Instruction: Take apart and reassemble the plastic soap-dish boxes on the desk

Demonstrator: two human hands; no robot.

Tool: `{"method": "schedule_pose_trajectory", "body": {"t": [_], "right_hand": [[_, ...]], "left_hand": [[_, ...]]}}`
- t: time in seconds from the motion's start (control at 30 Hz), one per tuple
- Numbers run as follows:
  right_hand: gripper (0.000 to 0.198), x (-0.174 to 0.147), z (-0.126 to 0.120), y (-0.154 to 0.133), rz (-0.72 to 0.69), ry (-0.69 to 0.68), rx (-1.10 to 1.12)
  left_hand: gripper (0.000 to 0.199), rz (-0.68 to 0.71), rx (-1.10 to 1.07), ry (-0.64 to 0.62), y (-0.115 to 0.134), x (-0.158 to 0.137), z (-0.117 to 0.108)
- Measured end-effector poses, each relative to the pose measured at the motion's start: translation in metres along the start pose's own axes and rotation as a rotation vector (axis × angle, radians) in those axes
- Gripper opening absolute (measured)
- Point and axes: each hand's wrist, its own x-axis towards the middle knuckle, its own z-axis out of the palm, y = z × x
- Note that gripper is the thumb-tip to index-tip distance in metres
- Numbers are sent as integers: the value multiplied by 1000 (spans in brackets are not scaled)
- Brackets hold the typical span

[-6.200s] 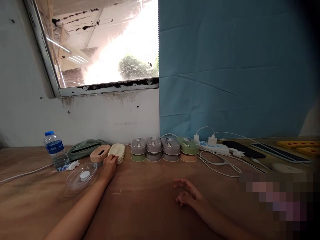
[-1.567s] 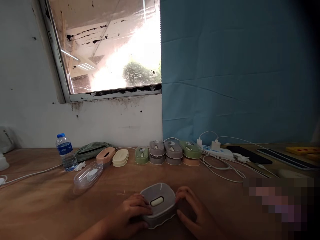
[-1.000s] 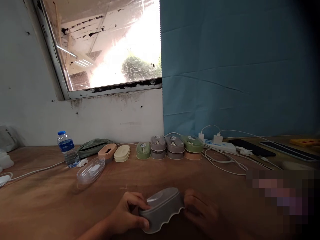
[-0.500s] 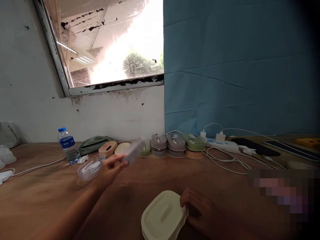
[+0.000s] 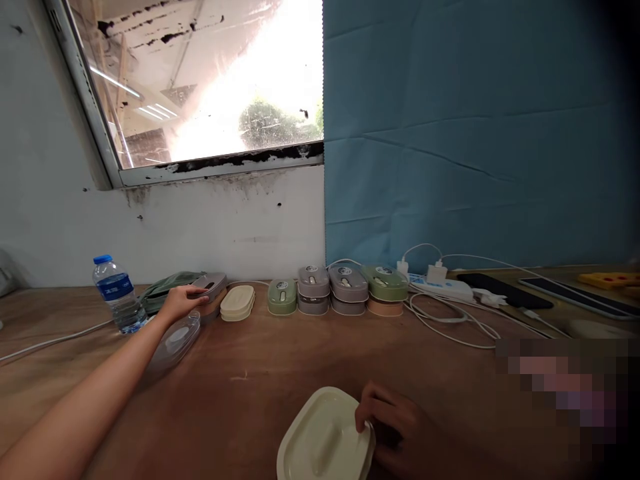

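Observation:
My left hand reaches to the back left and pinches the near edge of a grey lid, which rests on a peach lid. Under that wrist lies a clear plastic tray, partly covered by my forearm. To the right of the grey lid, a small stack of cream lids sits on the table. At the front, the fingers of my right hand grip the right edge of a pale cream lunch box lid; the thumb is mostly in shadow.
Along the wall stand a small green box, two grey lunch boxes and a green-topped one. A water bottle and a green pouch are at left. A power strip, cables and phones lie right.
My left hand has moved left and back, setting the grey lid on top of the peach one. My right hand stays on the cream lid, which is tilted slightly differently.

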Motion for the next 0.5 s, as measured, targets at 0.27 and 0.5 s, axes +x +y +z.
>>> {"method": "schedule_pose_trajectory", "body": {"t": [0.27, 0.5], "right_hand": [[29, 0, 2, 3, 24, -13, 29], [29, 0, 2, 2, 30, 0, 36]], "left_hand": [[45, -8, 36, -30, -5, -2, 4], [47, 67, 62, -64, -10, -2, 6]]}}
